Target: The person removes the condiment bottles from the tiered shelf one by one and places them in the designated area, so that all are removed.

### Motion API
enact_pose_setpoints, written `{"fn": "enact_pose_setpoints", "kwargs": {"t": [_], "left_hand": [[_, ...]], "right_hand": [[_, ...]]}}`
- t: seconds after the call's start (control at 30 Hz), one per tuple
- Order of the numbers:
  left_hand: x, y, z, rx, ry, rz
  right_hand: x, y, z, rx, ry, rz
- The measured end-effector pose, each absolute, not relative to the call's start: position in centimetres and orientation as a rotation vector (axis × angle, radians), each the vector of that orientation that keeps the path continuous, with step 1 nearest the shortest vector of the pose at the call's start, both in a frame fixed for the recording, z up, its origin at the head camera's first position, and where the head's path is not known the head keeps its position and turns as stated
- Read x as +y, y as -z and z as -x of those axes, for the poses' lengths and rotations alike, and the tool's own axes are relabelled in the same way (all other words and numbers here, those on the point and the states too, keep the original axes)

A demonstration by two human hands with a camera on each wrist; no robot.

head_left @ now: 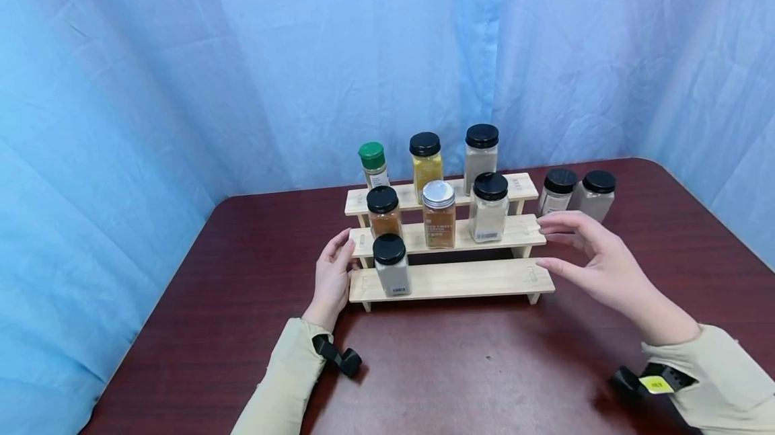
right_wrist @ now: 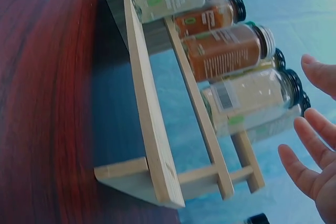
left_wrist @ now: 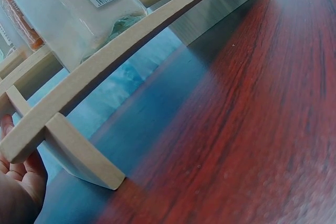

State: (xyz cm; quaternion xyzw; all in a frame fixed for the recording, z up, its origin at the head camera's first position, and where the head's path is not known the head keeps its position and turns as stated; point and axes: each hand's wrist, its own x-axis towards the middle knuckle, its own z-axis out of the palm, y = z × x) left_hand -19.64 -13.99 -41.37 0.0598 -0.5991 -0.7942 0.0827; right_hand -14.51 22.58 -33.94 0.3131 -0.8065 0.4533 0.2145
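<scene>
A three-tier wooden spice rack [head_left: 478, 280] stands on the table. My left hand [head_left: 331, 273] grips its left end, fingers curled by the middle step. Beside the right end, my right hand [head_left: 596, 257] holds nothing, thumb and fingers spread; the right wrist view shows it apart from the rack. On the bottom step, at left, stands a black-lidded spice jar [head_left: 392, 267] of pale powder. The middle step bears an orange-brown jar [head_left: 385, 216], a silver-lidded jar [head_left: 438, 220] and a pale jar [head_left: 489, 213]. At the top are a green-capped jar [head_left: 373, 166], a yellow jar [head_left: 426, 169] and a greyish jar [head_left: 481, 156].
Two black-lidded jars, one labelled jar [head_left: 556, 193] and one greyish jar [head_left: 593, 196], stand right of the rack, near the right hand. Blue curtains [head_left: 339, 72] hang behind the dark red-brown table [head_left: 442, 368]. A black strap device is on each wrist.
</scene>
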Motion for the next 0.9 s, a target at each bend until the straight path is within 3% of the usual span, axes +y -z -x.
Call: {"fn": "enact_pose_setpoints", "kwargs": {"t": [0.9], "left_hand": [[-14.0, 41.3, 19.7, -1.794, 2.378, -0.207]], "right_hand": [[16.1, 34.9, 15.1, -2.194, -1.372, -1.098]]}}
